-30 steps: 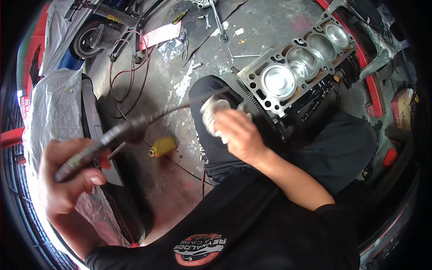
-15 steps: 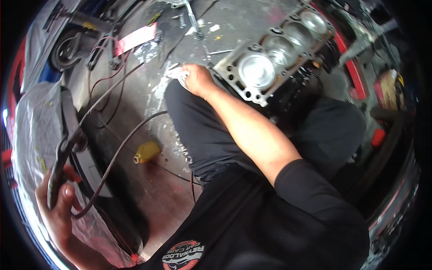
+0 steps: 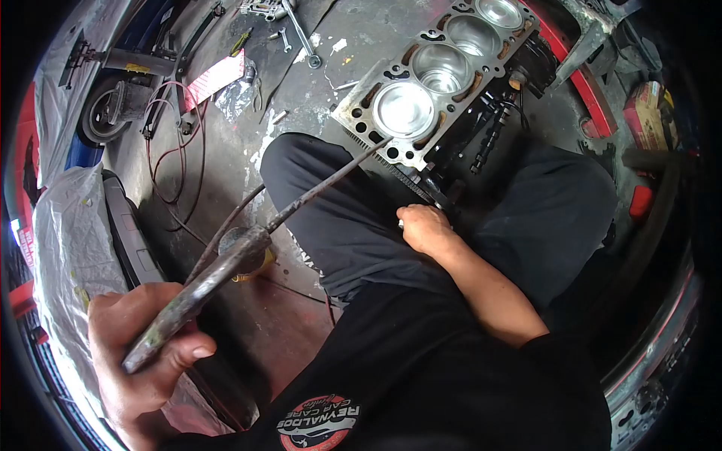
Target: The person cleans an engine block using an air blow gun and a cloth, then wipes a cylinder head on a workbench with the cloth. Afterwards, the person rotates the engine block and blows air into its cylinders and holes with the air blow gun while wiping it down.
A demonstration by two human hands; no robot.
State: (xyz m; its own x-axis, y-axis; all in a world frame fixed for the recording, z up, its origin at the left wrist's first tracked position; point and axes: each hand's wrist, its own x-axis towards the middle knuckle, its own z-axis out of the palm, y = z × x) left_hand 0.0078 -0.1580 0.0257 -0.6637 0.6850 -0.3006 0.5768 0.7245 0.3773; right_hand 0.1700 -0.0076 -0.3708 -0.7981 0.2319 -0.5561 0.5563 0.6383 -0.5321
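The tool [image 3: 244,249] now points nearer two o'clock, left hand [image 3: 137,389] wrapping its handle [image 3: 177,319], likely for steadiness, right hand [image 3: 427,229] clenching white cloth [image 3: 401,224].

Car workshop, engine block [image 3: 453,92] with 4 cylinders [image 3: 404,110], wrenches [image 3: 301,33] on stained concrete floor [image 3: 376,24]

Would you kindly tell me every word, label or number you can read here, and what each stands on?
"REYNALDOS", upside down on the shirt badge.
"CAR CARE", same badge; its script word is unclear.
Too small or blurred: the red-and-white sheet, the left-edge sign, the right-hand box.
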